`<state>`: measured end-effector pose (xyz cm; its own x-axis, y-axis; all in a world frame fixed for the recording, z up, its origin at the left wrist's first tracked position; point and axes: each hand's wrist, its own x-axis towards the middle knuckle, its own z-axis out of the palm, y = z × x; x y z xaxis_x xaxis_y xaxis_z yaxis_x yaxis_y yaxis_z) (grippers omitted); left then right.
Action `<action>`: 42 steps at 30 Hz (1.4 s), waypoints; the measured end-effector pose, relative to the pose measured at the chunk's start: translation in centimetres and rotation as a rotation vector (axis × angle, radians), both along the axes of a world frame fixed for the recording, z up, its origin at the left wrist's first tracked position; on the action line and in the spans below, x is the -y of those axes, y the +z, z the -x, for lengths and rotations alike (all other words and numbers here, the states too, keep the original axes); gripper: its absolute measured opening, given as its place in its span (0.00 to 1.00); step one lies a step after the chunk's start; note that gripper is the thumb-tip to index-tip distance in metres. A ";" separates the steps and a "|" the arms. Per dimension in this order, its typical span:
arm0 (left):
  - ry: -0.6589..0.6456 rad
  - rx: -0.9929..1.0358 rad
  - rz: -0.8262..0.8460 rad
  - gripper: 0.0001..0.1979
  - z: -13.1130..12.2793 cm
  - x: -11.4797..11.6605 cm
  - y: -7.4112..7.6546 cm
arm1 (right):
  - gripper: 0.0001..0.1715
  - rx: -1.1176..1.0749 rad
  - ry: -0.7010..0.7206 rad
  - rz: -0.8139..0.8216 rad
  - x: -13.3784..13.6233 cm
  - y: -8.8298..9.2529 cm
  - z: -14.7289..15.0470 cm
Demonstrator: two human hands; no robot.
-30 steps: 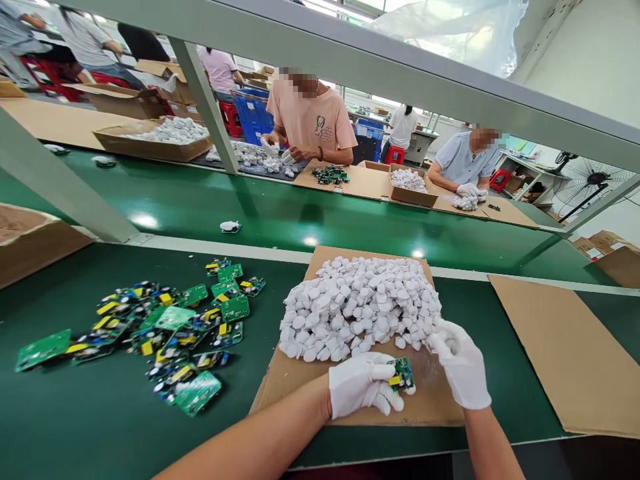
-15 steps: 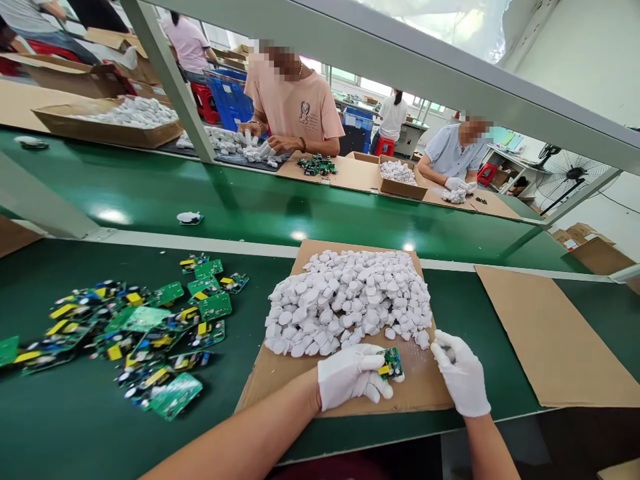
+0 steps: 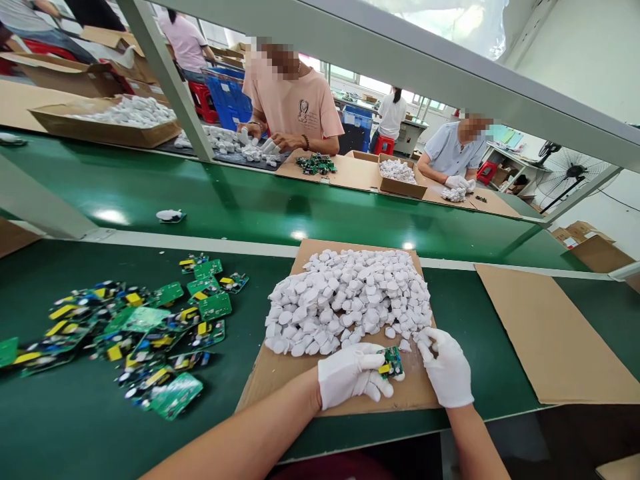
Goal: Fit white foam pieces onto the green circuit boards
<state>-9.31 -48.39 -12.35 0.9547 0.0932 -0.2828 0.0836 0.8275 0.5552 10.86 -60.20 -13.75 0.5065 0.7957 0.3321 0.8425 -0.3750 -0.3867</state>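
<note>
My left hand (image 3: 357, 377), in a white glove, is closed on a small green circuit board (image 3: 391, 362) with a yellow part on it, held above the cardboard sheet (image 3: 280, 383). A heap of small white foam-like pieces (image 3: 350, 300) lies on that sheet, just beyond my hands. My right hand (image 3: 447, 367), also gloved, is at the heap's near right corner with its fingers curled together. Whatever is between those fingertips is hidden. One loose white piece (image 3: 405, 345) lies between the two hands.
More circuit boards (image 3: 150, 327) are piled on the green table to the left. Another cardboard sheet (image 3: 555, 333) lies at right. Beyond a low white rail, a green conveyor belt (image 3: 240, 207) carries a board with a white piece (image 3: 171, 216). Co-workers sit across it. A slanted metal beam (image 3: 400, 60) crosses overhead.
My right hand has moved left to the heap's corner, and a loose white piece there has shifted. My left hand stays with its board. Items on the belt have moved left.
</note>
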 end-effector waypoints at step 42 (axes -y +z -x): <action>0.179 -0.025 -0.138 0.21 0.4 0.5 1.0 | 0.21 0.263 0.144 0.122 4.8 -1.0 -1.7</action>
<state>-9.72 -48.84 -11.33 0.9122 0.3001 -0.2790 -0.0426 0.7467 0.6638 12.60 -65.03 -14.70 0.2955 0.8947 0.3348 0.9553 -0.2750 -0.1084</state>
